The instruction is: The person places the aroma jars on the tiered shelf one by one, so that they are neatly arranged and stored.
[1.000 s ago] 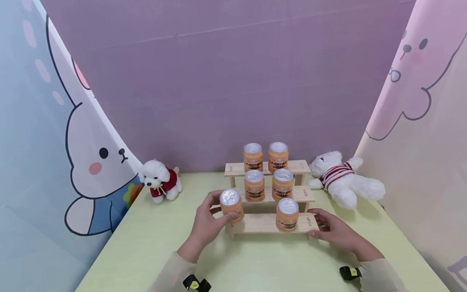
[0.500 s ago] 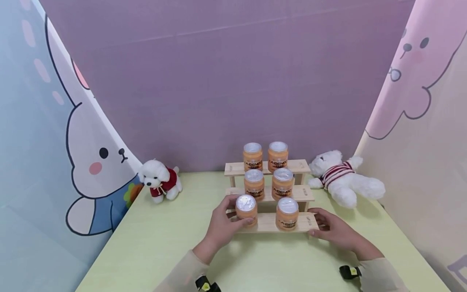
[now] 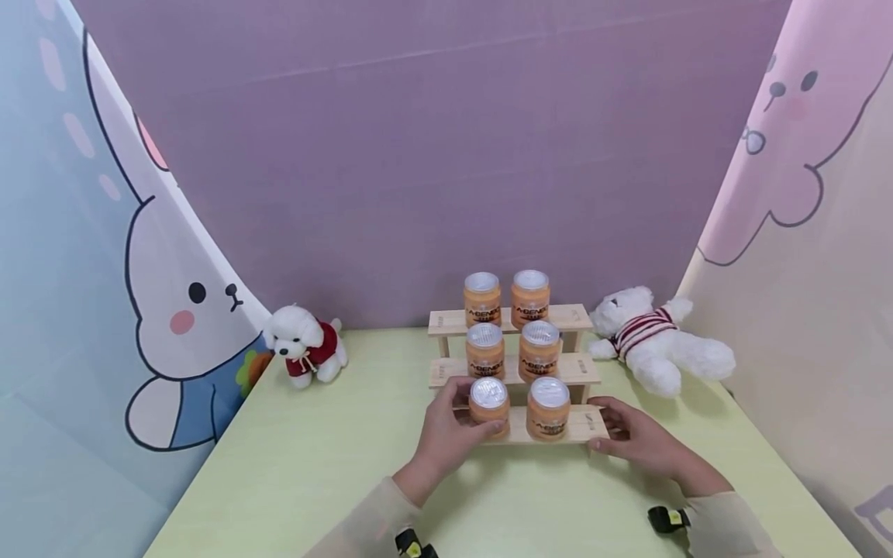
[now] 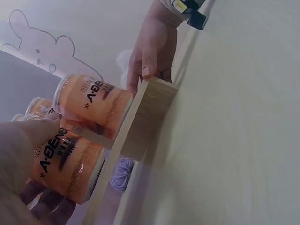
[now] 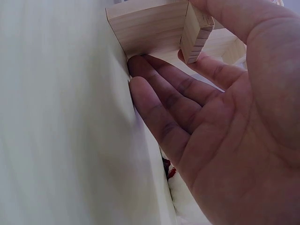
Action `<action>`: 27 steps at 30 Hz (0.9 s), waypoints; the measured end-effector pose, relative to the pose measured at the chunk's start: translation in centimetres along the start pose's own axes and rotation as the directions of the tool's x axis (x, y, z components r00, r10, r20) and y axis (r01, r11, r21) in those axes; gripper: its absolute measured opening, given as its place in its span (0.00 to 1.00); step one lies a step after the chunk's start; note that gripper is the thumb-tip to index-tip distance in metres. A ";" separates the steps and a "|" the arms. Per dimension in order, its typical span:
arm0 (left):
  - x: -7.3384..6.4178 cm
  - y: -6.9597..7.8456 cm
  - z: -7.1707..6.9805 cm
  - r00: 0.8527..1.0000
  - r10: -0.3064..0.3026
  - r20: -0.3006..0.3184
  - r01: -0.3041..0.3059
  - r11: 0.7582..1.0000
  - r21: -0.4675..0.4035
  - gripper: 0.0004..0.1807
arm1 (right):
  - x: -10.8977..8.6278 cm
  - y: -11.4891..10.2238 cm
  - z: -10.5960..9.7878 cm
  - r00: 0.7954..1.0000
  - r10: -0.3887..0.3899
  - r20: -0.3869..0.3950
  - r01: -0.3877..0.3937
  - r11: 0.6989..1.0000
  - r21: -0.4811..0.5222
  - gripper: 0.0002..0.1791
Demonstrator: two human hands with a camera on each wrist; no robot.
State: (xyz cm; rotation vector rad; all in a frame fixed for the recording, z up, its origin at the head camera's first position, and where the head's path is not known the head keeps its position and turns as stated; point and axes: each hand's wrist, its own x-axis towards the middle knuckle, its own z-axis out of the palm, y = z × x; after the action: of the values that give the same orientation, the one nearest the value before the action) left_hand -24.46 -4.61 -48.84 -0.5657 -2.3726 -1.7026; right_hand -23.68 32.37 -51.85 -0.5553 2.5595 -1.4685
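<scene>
My left hand (image 3: 446, 434) grips an orange can (image 3: 489, 411) with a silver lid, thumb across its front and fingers behind it. The can stands upright at the lowest wooden step (image 3: 584, 422); in the left wrist view its base is right at the board. Just to its right on that step is a second orange can (image 3: 548, 418). With thumb and index finger, my right hand (image 3: 635, 442) holds the step's right end, the other fingers stretched low by the tabletop in the right wrist view. Two more cans occupy the middle step (image 3: 441, 372) and two the top step (image 3: 441, 321).
A white plush dog (image 3: 307, 347) in a red top sits at the table's back left. Beside the steps on the right lies a white plush bear (image 3: 656, 341) in a striped sweater. Behind the pale green table (image 3: 279, 473) hangs a purple backdrop (image 3: 446, 170).
My left hand has carried its can rightward, from the left end of the lowest step to close beside the other can there. My right hand has stayed at the step's right end.
</scene>
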 end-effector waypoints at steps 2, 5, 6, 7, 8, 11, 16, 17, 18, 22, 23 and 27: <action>-0.1 0.0 0.2 1.000 -0.006 -0.004 0.006 1.000 0.010 0.38 | 0.0 -0.1 0.0 1.000 0.001 0.000 -0.001 1.000 0.000 0.41; -0.1 0.0 0.4 1.000 -0.017 -0.010 0.017 1.000 0.018 0.39 | 0.1 -0.1 0.0 1.000 0.005 0.001 -0.005 1.000 -0.003 0.41; -0.2 0.0 0.5 1.000 -0.018 -0.012 0.018 1.000 0.021 0.39 | 0.1 -0.1 0.0 1.000 0.005 0.001 -0.005 1.000 -0.003 0.41; -0.2 0.1 0.5 1.000 -0.018 -0.015 0.018 1.000 0.025 0.39 | 0.1 -0.1 0.0 1.000 0.006 0.002 -0.006 1.000 -0.002 0.41; -0.2 0.1 0.5 1.000 -0.019 -0.018 0.020 0.999 0.030 0.40 | 0.1 -0.1 0.0 1.000 0.006 0.002 -0.006 1.000 -0.003 0.41; -0.2 0.1 0.5 0.999 -0.026 -0.025 0.027 0.999 0.044 0.40 | 0.0 -0.1 0.0 1.000 0.004 0.001 -0.004 1.000 -0.001 0.40; -0.3 0.0 0.6 0.999 -0.032 -0.031 0.034 0.998 0.056 0.40 | 0.0 -0.1 0.0 1.000 0.000 0.003 0.000 1.000 -0.005 0.40; -0.2 0.0 0.5 0.999 -0.026 -0.032 0.028 0.998 0.059 0.40 | 0.0 -0.2 0.0 1.000 -0.001 0.002 0.001 1.000 -0.006 0.40; -0.2 0.0 0.5 0.999 -0.022 -0.032 0.024 0.998 0.061 0.40 | 0.0 -0.2 0.0 1.000 -0.003 0.001 0.003 1.000 -0.007 0.40; -0.2 -0.2 0.6 1.000 -0.004 -0.030 0.006 0.998 0.067 0.41 | 0.0 -0.2 0.1 1.000 -0.014 0.001 0.014 1.000 -0.012 0.40; -0.2 -0.2 0.7 1.000 -0.001 -0.030 0.003 0.997 0.071 0.41 | 0.0 -0.3 0.1 1.000 -0.016 0.000 0.016 1.000 -0.013 0.40; -0.2 -0.4 0.7 0.999 0.005 -0.034 -0.002 0.997 0.081 0.41 | 0.0 -0.2 0.0 1.000 -0.020 0.003 0.020 1.000 -0.016 0.40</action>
State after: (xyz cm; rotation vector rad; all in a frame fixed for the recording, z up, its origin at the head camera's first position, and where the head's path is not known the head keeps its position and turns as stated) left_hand -24.38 -4.07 -49.47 -0.5227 -2.4026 -1.5938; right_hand -23.64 32.23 -51.67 -0.5856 2.5733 -1.4540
